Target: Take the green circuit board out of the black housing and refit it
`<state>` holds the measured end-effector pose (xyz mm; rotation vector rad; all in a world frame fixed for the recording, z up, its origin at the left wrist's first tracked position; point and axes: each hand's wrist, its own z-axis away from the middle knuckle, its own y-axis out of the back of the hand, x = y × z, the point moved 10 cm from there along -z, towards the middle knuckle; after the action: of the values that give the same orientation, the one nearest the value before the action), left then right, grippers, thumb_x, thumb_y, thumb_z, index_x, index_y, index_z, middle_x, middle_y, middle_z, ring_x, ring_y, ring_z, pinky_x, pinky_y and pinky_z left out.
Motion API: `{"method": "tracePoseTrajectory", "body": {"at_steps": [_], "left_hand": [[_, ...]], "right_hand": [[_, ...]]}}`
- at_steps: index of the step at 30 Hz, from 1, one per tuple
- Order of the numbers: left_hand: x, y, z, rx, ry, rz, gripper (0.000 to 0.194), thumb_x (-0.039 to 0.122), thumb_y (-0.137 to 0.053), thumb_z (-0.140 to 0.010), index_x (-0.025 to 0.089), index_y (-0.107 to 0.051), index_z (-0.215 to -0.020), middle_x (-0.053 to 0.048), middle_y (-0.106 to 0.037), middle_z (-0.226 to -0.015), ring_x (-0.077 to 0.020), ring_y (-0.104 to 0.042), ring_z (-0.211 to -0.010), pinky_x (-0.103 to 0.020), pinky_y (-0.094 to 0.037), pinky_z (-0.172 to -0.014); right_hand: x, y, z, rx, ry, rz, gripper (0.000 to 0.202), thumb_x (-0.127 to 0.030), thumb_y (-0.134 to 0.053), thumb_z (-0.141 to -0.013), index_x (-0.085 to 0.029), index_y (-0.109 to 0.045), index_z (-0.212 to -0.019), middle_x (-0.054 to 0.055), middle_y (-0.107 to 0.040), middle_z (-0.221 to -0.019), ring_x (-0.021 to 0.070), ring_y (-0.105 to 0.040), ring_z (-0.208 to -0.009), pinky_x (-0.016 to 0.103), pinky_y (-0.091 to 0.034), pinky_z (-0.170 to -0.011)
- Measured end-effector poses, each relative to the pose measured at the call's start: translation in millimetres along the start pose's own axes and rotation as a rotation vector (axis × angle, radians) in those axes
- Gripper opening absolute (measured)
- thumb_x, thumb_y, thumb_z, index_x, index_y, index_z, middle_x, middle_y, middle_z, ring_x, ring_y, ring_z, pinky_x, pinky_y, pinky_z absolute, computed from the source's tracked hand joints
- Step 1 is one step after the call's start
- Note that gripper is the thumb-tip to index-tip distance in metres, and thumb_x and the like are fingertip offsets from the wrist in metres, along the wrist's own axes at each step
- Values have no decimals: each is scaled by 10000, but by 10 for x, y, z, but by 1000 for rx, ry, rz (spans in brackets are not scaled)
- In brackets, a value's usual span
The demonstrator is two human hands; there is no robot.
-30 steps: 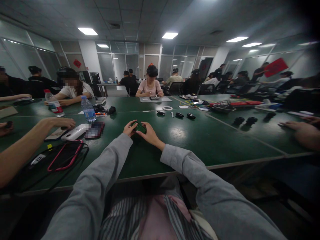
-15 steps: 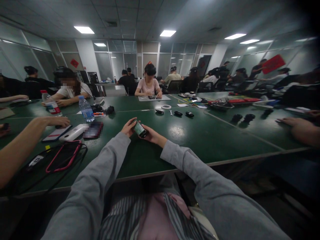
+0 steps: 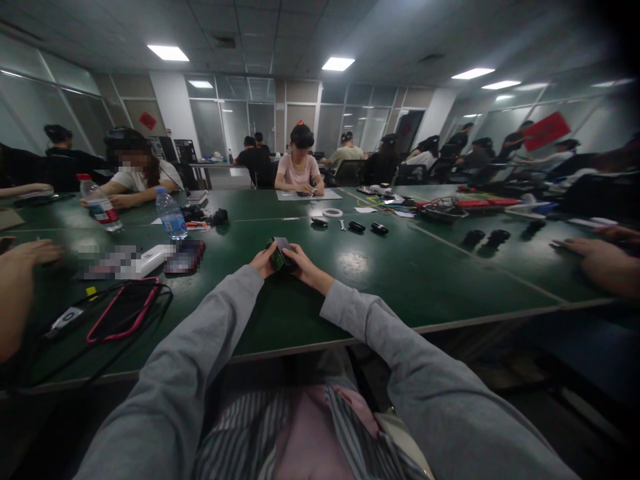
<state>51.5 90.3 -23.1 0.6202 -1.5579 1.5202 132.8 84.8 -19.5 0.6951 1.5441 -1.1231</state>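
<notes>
Above the green table, my left hand point(image 3: 263, 261) and my right hand point(image 3: 304, 265) together grip a small dark phone-like device point(image 3: 283, 248). The left fingers close round its left side, and the right fingers press on its right side. Its grey upper part is tilted toward me, and a dark green part shows below on the left. I cannot make out its exact kind. Beyond my hands on the table lie several black objects point(image 3: 357, 227), a small wrench point(image 3: 342, 225) and a white ring point(image 3: 333, 213).
On the left stand a blue-capped bottle point(image 3: 171, 215) and a red-capped bottle point(image 3: 101, 205). Nearer are a dark phone point(image 3: 185, 257), a pink-edged case point(image 3: 124, 312) and cables. A co-worker's hand point(image 3: 37, 255) rests at far left, another's point(image 3: 595, 257) at right. Someone sits opposite.
The device has turned in my hands: its glossy face showed before, and now a grey part and a green side show. The co-worker's arm on the left has drawn back leftward.
</notes>
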Motion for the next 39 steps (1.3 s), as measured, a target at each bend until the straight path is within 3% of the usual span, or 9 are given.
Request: {"method": "tracePoseTrajectory", "body": {"at_steps": [6, 15, 20, 26, 34, 39], "left_hand": [[29, 35, 49, 84, -2, -17, 464, 452, -640, -754, 104, -611, -1060, -120, -673, -839, -197, -654, -763, -310, -525, -692], [11, 57, 30, 92, 1, -38, 441, 448, -627, -767, 107, -612, -1046, -119, -672, -818, -190, -654, -747, -295, -524, -666], [26, 64, -1, 78, -23, -81, 497, 549, -580, -758, 132, -611, -1026, -104, -659, -835, -178, -642, -726, -288, -506, -632], [136, 94, 43, 65, -79, -114, 418, 351, -748, -669, 183, -588, -1017, -35, -627, -789, -143, -614, -661, -251, -470, -561], [210, -1, 85, -4, -120, -61, 543, 302, -758, -659, 203, -575, -1161, -43, -639, -861, -130, -613, -670, -242, -467, -568], [201, 2, 81, -20, -125, -68, 554, 346, -743, -674, 222, -562, -1183, -57, -640, -915, -144, -617, -684, -256, -475, -573]], "right_hand": [[-25, -22, -3, -18, 17, -2, 351, -393, -641, -752, -305, -480, -1051, -46, -620, -857, 101, -594, -645, 185, -460, -473], [-9, -52, 4, -39, 9, 31, 422, -399, -660, -748, -313, -484, -1122, -26, -624, -912, 121, -615, -743, 201, -494, -527], [69, 1, -20, -29, -70, -93, 325, -443, -596, -802, -295, -508, -1077, -31, -626, -855, 118, -612, -690, 223, -513, -517], [143, -56, 30, -55, -204, -341, 263, -388, -541, -857, -212, -521, -1052, 23, -655, -842, 163, -641, -743, 319, -569, -626], [86, -169, 126, -122, -234, -312, 292, -407, -487, -886, -177, -526, -1062, 47, -661, -846, 153, -644, -704, 299, -567, -609], [90, -80, 70, -81, -180, -288, 220, -373, -512, -870, -230, -524, -1037, -1, -647, -836, 132, -633, -692, 278, -549, -609]]}}
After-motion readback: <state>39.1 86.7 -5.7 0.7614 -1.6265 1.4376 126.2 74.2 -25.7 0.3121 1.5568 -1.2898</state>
